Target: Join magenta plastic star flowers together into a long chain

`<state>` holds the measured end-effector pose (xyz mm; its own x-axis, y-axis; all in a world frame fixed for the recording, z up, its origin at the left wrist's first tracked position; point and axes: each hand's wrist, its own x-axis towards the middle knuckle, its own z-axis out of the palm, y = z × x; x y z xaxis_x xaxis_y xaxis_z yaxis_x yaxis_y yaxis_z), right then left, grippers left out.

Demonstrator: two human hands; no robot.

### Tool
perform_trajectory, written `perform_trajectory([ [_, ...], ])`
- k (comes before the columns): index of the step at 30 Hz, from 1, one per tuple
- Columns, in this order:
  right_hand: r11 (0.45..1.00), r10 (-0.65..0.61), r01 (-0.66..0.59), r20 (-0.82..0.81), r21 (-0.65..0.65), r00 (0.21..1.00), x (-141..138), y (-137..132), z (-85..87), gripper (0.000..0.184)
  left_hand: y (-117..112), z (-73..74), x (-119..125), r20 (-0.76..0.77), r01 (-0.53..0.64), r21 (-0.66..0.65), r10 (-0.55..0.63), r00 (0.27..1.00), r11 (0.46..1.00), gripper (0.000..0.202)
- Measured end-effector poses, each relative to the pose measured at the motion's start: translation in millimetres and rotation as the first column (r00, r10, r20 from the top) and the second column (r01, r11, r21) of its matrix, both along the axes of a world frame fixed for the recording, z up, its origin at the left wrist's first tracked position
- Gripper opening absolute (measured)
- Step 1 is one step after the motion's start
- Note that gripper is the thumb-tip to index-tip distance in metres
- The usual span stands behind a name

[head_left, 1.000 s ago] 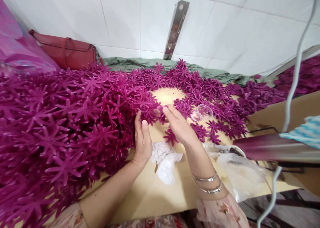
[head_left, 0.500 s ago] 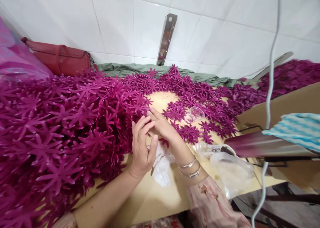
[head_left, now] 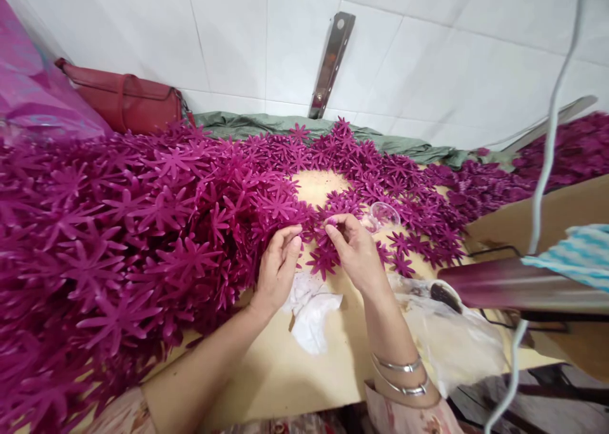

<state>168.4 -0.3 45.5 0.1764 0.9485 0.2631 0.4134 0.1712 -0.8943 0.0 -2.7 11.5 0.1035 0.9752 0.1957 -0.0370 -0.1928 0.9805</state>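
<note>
Magenta flower-shaped pieces (head_left: 118, 320) lie heaped deep along the left of the bench (head_left: 280, 383), with a thinner band running behind the hands toward the right. The left hand (head_left: 278, 266) is at the heap's flank, thumb and forefinger curled toward each other; the right hand (head_left: 356, 250) faces it, slightly apart, fingertips gathered, a fleck of magenta at them. Whether either pinches a piece, I cannot tell. The steep flank could slump onto the left wrist if a low piece were tugged, and the bracelets (head_left: 404, 365) might snag petals if the right forearm swept across the band. A nudge outward could shift the clear cup (head_left: 384, 215) just beyond the right hand. The freest room is between the forearms, partly taken by a crumpled white tissue (head_left: 316, 323), and ends at the bench's near edge; a plastic bag (head_left: 457, 345) crowds the right.
</note>
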Motion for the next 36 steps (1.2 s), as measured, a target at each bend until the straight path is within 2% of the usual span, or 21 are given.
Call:
perform_trajectory([
  [5, 0.993, 0.121, -0.121, -0.001, 0.019, 0.993, -20.0, -6.8, -13.5, 0.024, 2.5, -3.8, 0.4, 0.068, 0.075, -0.044, -0.072, 0.995, 0.996, 0.03],
  [11, 0.967, 0.201, -0.21, 0.074, 0.141, 0.977, -21.8, -9.0, -11.7, 0.038, 6.5, -1.7, -0.9, 0.126, -0.023, -0.105, 0.036, 0.991, 0.994, 0.024],
  [14, 0.947, 0.25, -0.279, 0.182, 0.16, 0.951, -17.2, -8.2, -9.2, 0.045, 7.9, -0.8, -1.3, 0.174, -0.035, -0.117, 0.055, 0.983, 0.993, 0.021],
  [16, 0.951, 0.248, -0.281, 0.227, 0.13, 0.942, -15.9, -7.4, -8.3, 0.047, 7.9, -0.8, -1.6, 0.192, -0.023, -0.121, 0.046, 0.98, 0.992, 0.02],
  [22, 0.969, 0.19, -0.217, 0.209, 0.115, 0.959, -15.4, -6.4, -12.1, 0.04, 5.3, -0.4, -0.7, 0.182, 0.034, -0.129, -0.01, 0.983, 0.991, 0.024],
  [24, 0.977, 0.158, -0.184, 0.222, 0.104, 0.962, -14.3, -7.2, -13.9, 0.035, 4.8, -0.3, 1.4, 0.22, 0.034, -0.114, -0.008, 0.975, 0.993, 0.024],
  [26, 0.987, 0.135, -0.151, 0.211, 0.062, 0.968, -13.3, -8.4, -14.5, 0.029, 4.6, -1.0, 3.4, 0.27, 0.015, -0.09, 0.01, 0.963, 0.996, 0.024],
  [29, 0.985, 0.164, -0.153, 0.138, -0.084, 0.977, -12.6, -10.5, -12.4, 0.011, 4.2, -2.7, 3.8, 0.278, 0.006, -0.058, 0.011, 0.961, 0.998, 0.028],
  [32, 0.952, 0.225, -0.218, 0.007, -0.214, 0.974, -12.7, -12.0, -7.5, 0.039, 3.2, -2.9, 1.4, 0.224, 0.062, -0.032, -0.054, 0.973, 0.998, 0.032],
  [36, 0.896, 0.281, -0.319, -0.161, -0.31, 0.946, -12.0, -14.2, -1.0, 0.061, 1.6, 1.0, -0.9, 0.186, 0.113, -0.024, -0.106, 0.977, 0.993, 0.028],
])
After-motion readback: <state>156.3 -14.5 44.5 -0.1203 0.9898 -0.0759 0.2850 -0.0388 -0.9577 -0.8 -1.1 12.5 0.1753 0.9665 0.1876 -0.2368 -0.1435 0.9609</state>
